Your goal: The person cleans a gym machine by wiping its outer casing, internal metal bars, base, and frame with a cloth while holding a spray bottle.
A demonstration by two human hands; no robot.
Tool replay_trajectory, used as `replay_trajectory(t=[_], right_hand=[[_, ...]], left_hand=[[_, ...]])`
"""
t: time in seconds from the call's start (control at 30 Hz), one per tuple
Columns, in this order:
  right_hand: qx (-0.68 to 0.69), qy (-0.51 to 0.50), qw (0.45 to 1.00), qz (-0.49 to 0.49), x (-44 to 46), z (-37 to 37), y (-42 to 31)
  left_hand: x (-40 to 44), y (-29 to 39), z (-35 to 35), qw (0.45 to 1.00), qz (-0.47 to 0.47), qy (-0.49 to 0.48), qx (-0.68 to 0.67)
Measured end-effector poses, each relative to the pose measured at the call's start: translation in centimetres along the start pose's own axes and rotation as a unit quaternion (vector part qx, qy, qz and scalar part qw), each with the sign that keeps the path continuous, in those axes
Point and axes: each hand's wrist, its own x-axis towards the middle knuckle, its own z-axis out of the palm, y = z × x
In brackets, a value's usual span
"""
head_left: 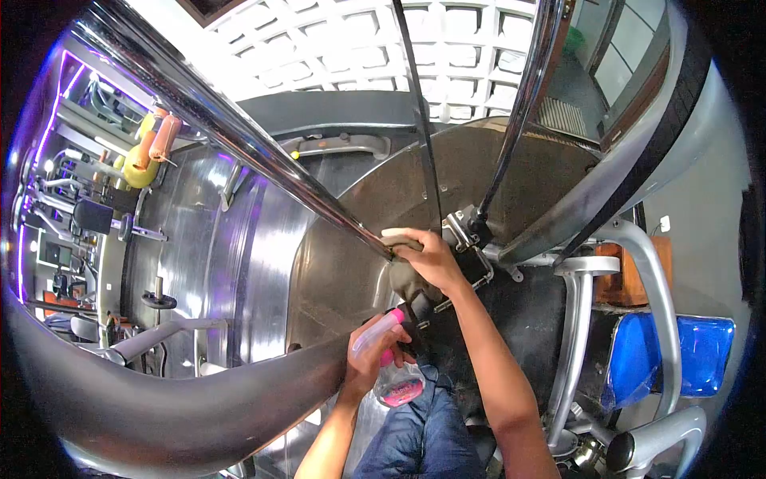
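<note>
My left hand [369,351] is wrapped round the neck of a clear spray bottle [399,385] with a pink nozzle and a little pink liquid at its bottom. My right hand [427,257] presses a greyish cloth [401,241] against the lower end of a shiny chrome rod [311,188]. That rod slants down from the upper left. Just right of my right hand sits a metal bracket with dark fittings [471,231], where a second chrome rod [523,112] and a thin black cable or strap [421,112] come down.
A thick dark curved frame [207,407] crosses the lower left. At the right are grey machine tubes [654,295], a wooden block [630,275] and a blue seat [638,359]. Gym machines and yellow and orange pads [144,164] stand at the far left.
</note>
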Motion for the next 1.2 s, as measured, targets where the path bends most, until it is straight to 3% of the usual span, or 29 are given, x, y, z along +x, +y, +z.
replay_trajectory(t=[0.03,0.13,0.27,0.4,0.5,0.57,0.6,0.63,0.7,0.73,0.9,1.0,1.1,1.2], right_hand=[[0.0,-0.002,1.0,0.001,0.0,-0.1,-0.7],[0.027,0.003,0.987,-0.158,-0.3,-0.2,-1.7],[0.001,0.019,0.985,-0.172,-1.7,0.3,-0.7],[-0.102,0.078,0.983,-0.132,-1.4,1.0,6.5],[-0.161,0.077,0.978,-0.104,-1.7,0.1,7.3],[-0.186,0.089,0.972,-0.116,-2.9,-0.4,3.5],[-0.205,0.128,0.948,-0.21,-3.7,-0.2,1.7],[-0.206,0.126,0.947,-0.21,-4.1,-0.4,0.3],[-0.288,0.124,0.852,-0.42,-4.8,-0.5,-1.2],[-0.298,0.137,0.829,-0.453,-4.8,-0.1,-1.3],[-0.35,0.111,0.791,-0.489,-3.6,0.7,0.8],[-0.509,0.046,0.731,-0.452,-2.6,0.0,4.5],[-0.574,0.007,0.703,-0.421,-2.3,-0.3,9.1],[-0.56,-0.006,0.73,-0.391,-2.5,-0.5,10.1]], left_hand=[[0.0,-0.1,-0.1,1.0,-0.001,0.002,-0.001],[-0.1,-0.1,-0.2,1.0,0.018,-0.015,0.007],[-0.3,-0.1,-0.1,1.0,0.008,-0.015,0.008],[-0.2,0.7,0.2,1.0,0.002,-0.012,0.002],[-0.3,0.3,0.2,1.0,0.0,-0.005,-0.011],[-0.4,0.5,0.3,1.0,-0.001,0.001,-0.008],[-0.4,0.5,0.4,1.0,-0.001,0.007,-0.004],[-0.4,0.4,0.4,1.0,0.0,0.008,-0.005],[-0.6,0.1,0.4,1.0,0.017,0.023,0.012],[-0.7,-0.1,0.5,1.0,0.016,0.023,0.011],[-0.8,0.5,0.8,0.999,0.009,0.041,-0.009],[-0.5,-0.2,0.5,0.999,0.026,0.032,-0.019],[-0.4,0.1,0.5,0.999,0.01,0.034,-0.012],[-0.4,-0.5,0.0,1.0,0.023,0.017,-0.008]])
